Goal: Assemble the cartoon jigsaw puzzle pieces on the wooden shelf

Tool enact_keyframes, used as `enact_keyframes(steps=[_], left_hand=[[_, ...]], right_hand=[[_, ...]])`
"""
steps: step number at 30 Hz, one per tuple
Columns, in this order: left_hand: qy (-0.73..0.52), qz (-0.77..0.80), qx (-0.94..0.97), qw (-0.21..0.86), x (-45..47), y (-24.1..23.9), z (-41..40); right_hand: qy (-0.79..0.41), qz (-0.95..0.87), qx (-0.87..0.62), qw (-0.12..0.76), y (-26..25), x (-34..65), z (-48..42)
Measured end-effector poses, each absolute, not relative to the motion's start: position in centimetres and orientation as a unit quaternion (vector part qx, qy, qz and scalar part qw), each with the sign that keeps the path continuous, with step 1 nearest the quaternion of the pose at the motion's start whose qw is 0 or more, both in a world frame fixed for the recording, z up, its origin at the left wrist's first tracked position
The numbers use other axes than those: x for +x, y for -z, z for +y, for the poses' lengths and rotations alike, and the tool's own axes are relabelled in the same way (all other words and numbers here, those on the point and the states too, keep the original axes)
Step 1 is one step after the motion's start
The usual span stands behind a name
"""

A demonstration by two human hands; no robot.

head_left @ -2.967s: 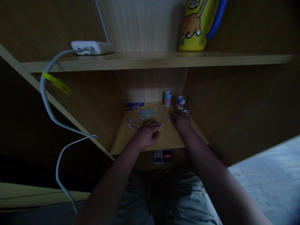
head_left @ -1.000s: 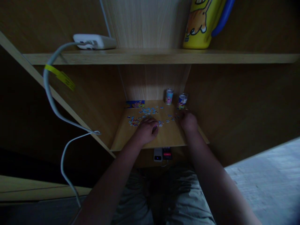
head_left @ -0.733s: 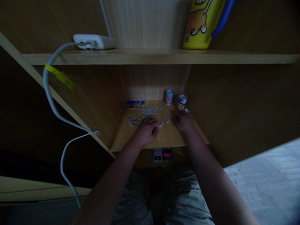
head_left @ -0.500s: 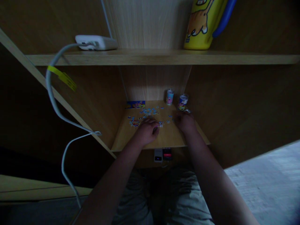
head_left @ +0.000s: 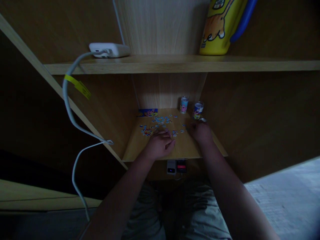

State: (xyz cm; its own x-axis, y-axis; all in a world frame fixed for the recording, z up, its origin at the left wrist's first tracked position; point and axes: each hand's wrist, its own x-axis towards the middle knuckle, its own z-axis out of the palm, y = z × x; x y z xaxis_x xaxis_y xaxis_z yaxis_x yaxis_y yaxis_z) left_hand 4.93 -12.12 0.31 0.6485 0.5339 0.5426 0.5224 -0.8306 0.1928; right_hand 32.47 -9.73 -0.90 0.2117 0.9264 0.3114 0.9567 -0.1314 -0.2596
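We count two small tins (head_left: 184, 104) at the back right corner of the desk (head_left: 185, 150), one picture card (head_left: 148, 112) at its back edge, one yellow mug (head_left: 220, 28) and one white charger (head_left: 110, 50) on the shelf (head_left: 175, 63); the puzzle pieces (head_left: 160, 120) are too small to count.

Matt wood-grain desk (head_left: 185, 150), glossy yellow plastic jug (head_left: 217, 30), smooth white cable (head_left: 68, 110)

Pieces (head_left: 160, 120), cans (head_left: 198, 110) behind; near board (head_left: 186, 149) bare

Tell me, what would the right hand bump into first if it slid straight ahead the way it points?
Just ahead of the right hand is most likely the small round lid, then the printed can behind it. Dim light makes depth uncertain.
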Motion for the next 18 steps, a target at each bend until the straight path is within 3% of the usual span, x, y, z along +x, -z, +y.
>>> enact_keyframes(steps=[9,18], left_hand=[[-0.281,0.261,0.923,-0.033,5.2,4.4,-21.8],[-0.309,0.328,0.892,-0.043,1.8,0.3,-19.1]], right_hand=[[0.041,-0.642,-0.74,0.197,0.9,32.3,-9.2],[0.052,-0.664,-0.724,0.182,0.9,31.5,-9.1]])
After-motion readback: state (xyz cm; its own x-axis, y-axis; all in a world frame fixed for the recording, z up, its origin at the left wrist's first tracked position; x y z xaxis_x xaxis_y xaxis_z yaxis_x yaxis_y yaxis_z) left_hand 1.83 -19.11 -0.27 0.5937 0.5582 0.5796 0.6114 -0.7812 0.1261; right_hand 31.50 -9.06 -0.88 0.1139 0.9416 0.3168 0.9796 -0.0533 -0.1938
